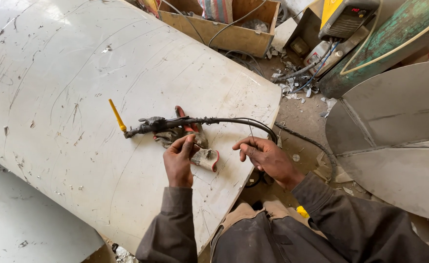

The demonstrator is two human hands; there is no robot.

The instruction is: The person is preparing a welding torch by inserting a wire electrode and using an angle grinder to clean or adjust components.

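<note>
**Glove pickup beside the welding holder**

On the curved metal sheet (78, 97) before us, we are at the pickup stage. Our left hand (179, 163) pinches the cuff of a dirty work glove (205, 158) with a red edge; the fingers are closed on the fabric. Our right hand (265, 156) hovers just beside it, fingers loosely curled and holding nothing. A second glove (175, 137) lies touching the first, partly under the welding holder (149, 126), which grips a yellow rod (116, 115) and trails a black cable (239, 122) off the sheet's edge.

We judge that the next move calls for the free hand to meet the cuff, and for care not to drag the cable or holder.

Around us: a wooden crate (234, 34) at the top, a yellow welding machine (343, 17) with its leads, a green drum (385, 44), and a second metal plate (394, 136) to the right. Scraps litter the floor (302, 117). The cable lies across the second glove and stands in the way.
</note>
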